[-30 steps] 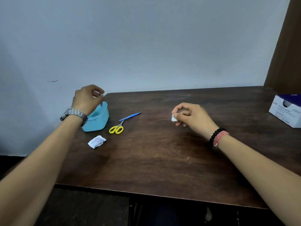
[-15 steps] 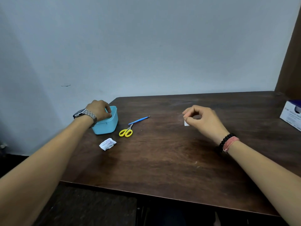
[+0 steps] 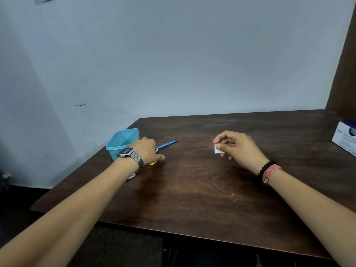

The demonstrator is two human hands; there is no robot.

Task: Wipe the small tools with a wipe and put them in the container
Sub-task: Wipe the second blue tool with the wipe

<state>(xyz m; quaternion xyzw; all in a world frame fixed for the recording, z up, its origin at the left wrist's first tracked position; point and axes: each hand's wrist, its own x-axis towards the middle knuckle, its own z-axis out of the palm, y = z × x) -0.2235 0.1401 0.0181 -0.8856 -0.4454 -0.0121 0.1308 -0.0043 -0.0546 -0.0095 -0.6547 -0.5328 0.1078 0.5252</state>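
My left hand (image 3: 147,151) rests palm down over the yellow scissors (image 3: 152,163) on the table, just right of the blue container (image 3: 123,140). Only a bit of yellow handle and a blade tip show, so I cannot tell whether the fingers grip the scissors. A thin blue tool (image 3: 166,145) lies just beyond that hand. My right hand (image 3: 236,148) hovers over the table's middle, with a small white wipe (image 3: 218,150) pinched between its thumb and fingers.
The torn wipe packet (image 3: 132,177) peeks out from under my left wrist. A white and purple box (image 3: 345,138) stands at the right edge of the dark wooden table (image 3: 192,199). A wall is close behind.
My left hand has left the container's rim and come down to the right, onto the scissors. My right hand has kept hold of the wipe in much the same place.
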